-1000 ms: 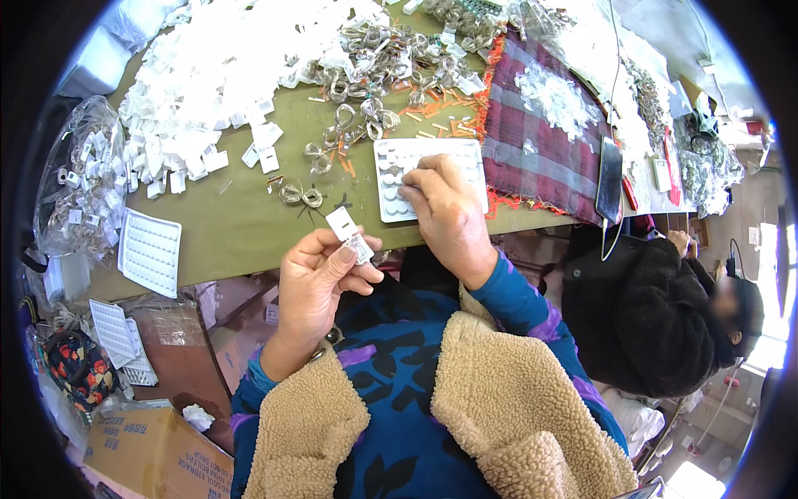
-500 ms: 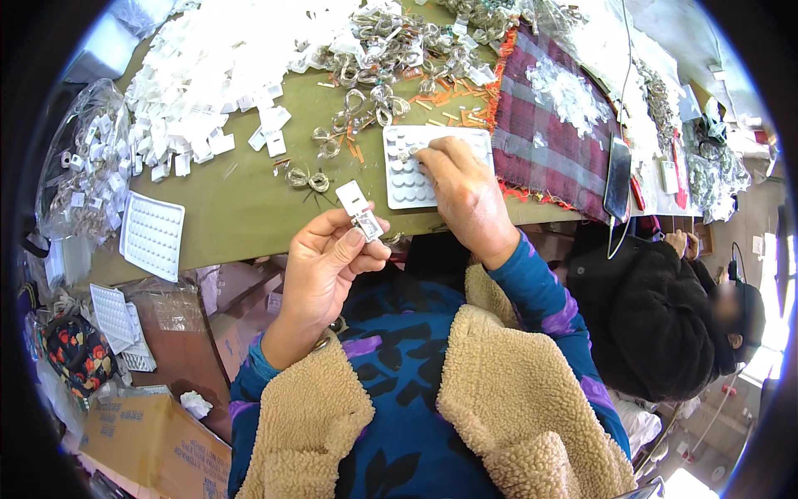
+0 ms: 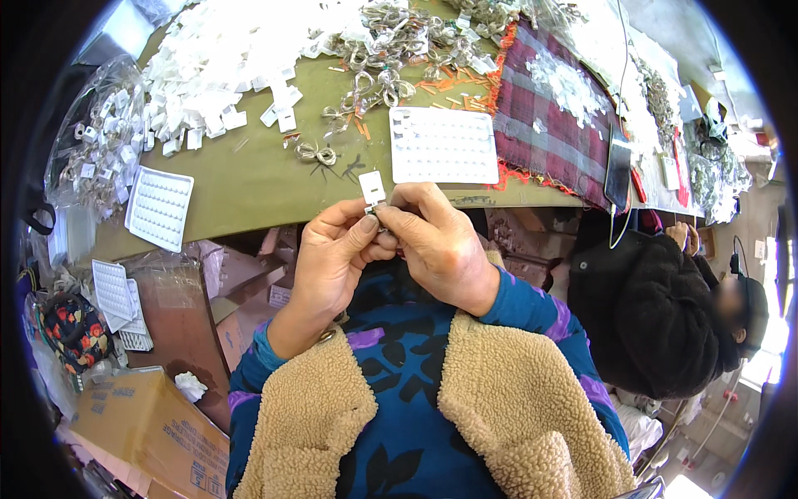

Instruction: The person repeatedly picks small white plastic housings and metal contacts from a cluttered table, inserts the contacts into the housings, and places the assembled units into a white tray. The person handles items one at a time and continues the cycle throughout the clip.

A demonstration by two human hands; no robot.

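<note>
Between the thumb and fingers of my left hand (image 3: 337,254) is a small white plastic housing with an open flap (image 3: 371,187) standing up. My right hand (image 3: 436,241) meets it from the right, thumb and fingertips pinched together at the housing's lower end. Whatever small piece those right fingertips hold is hidden. Both hands are just off the table's near edge. Beyond them lies a white tray of round dimples (image 3: 445,150), with a few small pieces at its upper left corner. A coiled clear cable (image 3: 316,154) rests on the table left of that tray.
White plastic housings (image 3: 216,83) heap at the far left, tangled coiled cables (image 3: 391,41) at the far middle. Orange strips (image 3: 453,87) lie nearby. On the right, a plaid cloth (image 3: 553,125) bears clear pieces beside a phone (image 3: 618,170). Another person (image 3: 648,308) sits at the right.
My right hand has left the dimpled tray and come down and left to the housing in my left hand. The view has shifted slightly.
</note>
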